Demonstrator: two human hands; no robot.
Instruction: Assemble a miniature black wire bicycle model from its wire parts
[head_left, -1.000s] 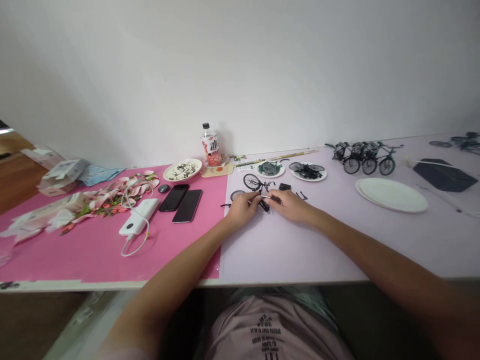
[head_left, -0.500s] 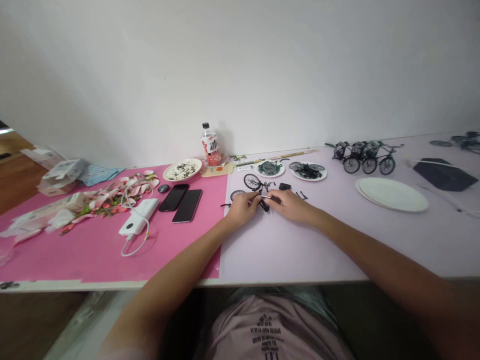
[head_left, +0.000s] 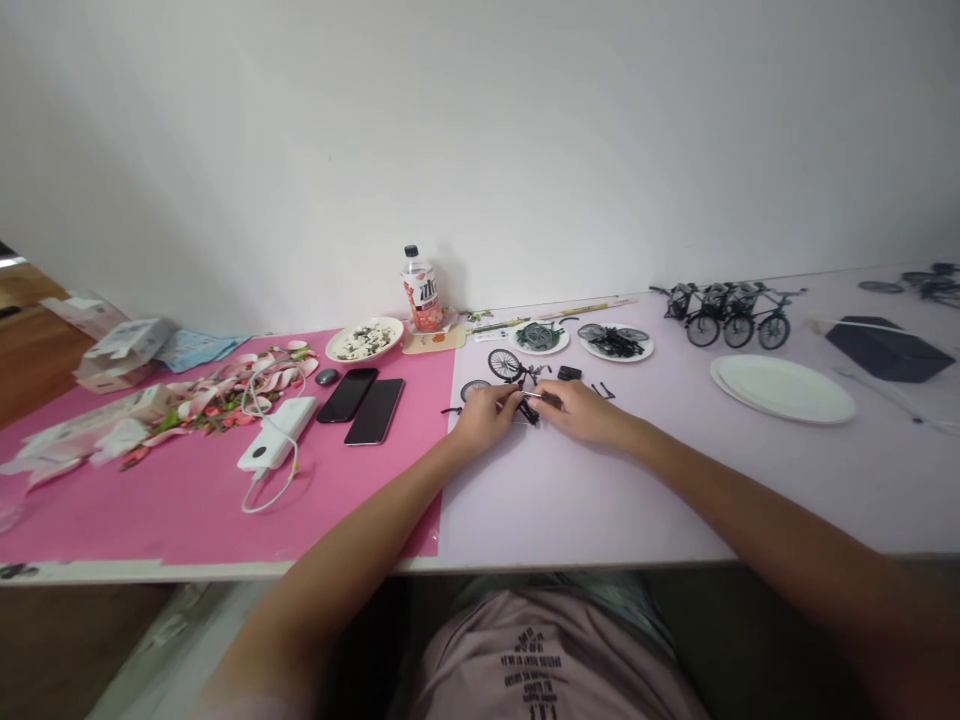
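My left hand (head_left: 486,416) is closed, thumb and fingers pinched at a small dark bicycle part that they mostly hide. Facing it, my right hand (head_left: 583,408) grips a small screwdriver (head_left: 534,395) with a dark handle and a thin metal shaft pointing toward my left fingertips. Dark miniature bicycle parts lie around both hands. Just beyond them is a black spoked wheel (head_left: 505,364), and another wheel (head_left: 474,388) shows behind my left hand. A small black block (head_left: 569,373) lies behind my right hand, with thin black pieces (head_left: 602,391) to its right.
Plates of dark parts (head_left: 539,350) (head_left: 651,350) stand behind. Assembled miniature bicycles (head_left: 739,325) and white plates (head_left: 795,390) are at right. On the pink left side are two phones (head_left: 375,412), a power bank (head_left: 279,433), petals, a dish (head_left: 394,345) and a bottle (head_left: 424,298).
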